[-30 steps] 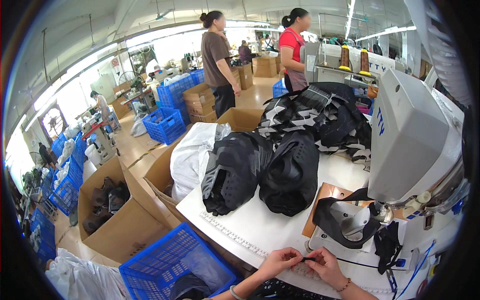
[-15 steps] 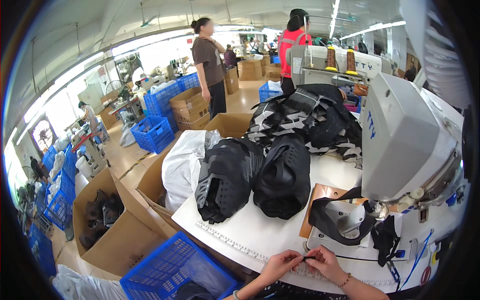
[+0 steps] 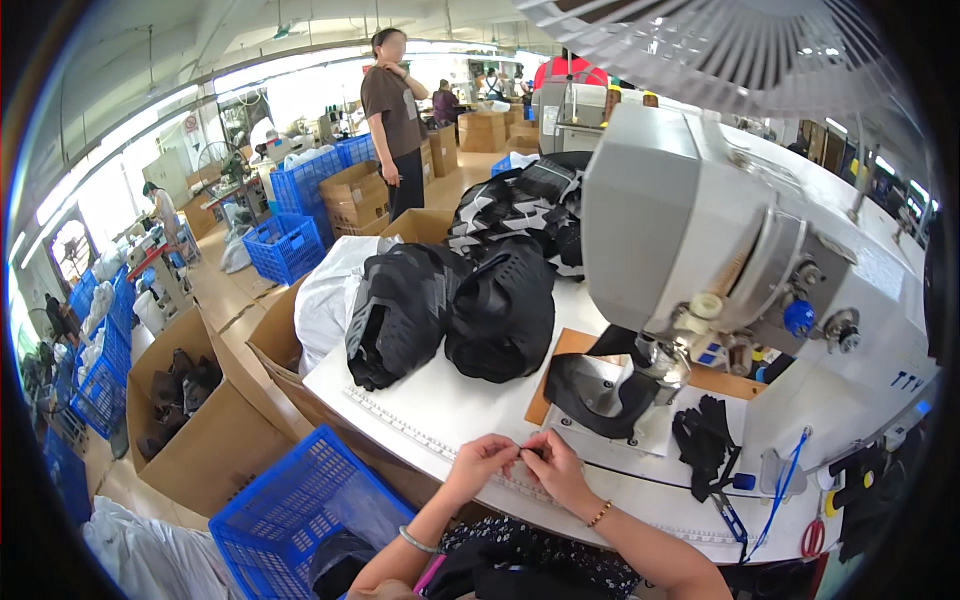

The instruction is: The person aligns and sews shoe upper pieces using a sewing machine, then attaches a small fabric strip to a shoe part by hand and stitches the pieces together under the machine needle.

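Above the front edge of the white table (image 3: 430, 410), my left hand (image 3: 482, 466) and my right hand (image 3: 558, 470) meet with pinched fingertips. Between them is a small black strip (image 3: 521, 453), mostly covered by the fingers. Just beyond my hands, a curved black shoe upper (image 3: 600, 402) lies under the needle end of a grey sewing machine (image 3: 640, 220). Two bundles of black shoe uppers (image 3: 402, 312) stand to the left of the machine. Black fabric strips (image 3: 704, 440) lie in a heap to the right.
A blue crate (image 3: 275, 530) and an open cardboard box (image 3: 215, 440) stand on the left. Red-handled scissors (image 3: 814, 537) rest at the table's right edge. A white fan guard (image 3: 720, 50) hangs overhead. Farther back a person (image 3: 395, 115) stands beside cartons.
The view has swung right, showing more of the machine and my forearms. My fingers stay pinched together, and less of the black strip shows between them.
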Available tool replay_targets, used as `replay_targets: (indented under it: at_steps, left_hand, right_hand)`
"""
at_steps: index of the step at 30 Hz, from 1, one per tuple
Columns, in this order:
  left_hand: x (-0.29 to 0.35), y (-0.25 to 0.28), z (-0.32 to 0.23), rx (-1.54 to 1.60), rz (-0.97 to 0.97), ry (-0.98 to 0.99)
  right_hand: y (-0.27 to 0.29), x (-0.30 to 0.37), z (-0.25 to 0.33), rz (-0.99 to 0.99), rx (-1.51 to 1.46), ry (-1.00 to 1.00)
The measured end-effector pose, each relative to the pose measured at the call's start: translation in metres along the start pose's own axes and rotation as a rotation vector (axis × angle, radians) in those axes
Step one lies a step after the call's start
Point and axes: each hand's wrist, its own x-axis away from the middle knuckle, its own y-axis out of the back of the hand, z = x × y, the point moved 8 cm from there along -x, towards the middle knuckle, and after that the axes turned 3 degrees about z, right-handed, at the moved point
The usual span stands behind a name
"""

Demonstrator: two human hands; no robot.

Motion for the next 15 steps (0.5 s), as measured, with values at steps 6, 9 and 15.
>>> replay_targets:
  at_steps: [6,9,15]
  left_hand:
    - [-0.005,-0.003,0.006,0.042,-0.009,-0.028]
    - [-0.005,-0.002,0.01,0.051,-0.058,-0.021]
    - [-0.003,-0.002,0.009,0.143,-0.047,0.024]
  right_hand:
    - [0.007,-0.001,0.011,0.013,0.096,0.011]
    - [0.007,-0.001,0.009,0.098,0.165,-0.058]
    - [0.001,0.004,0.032,0.103,0.439,0.161]
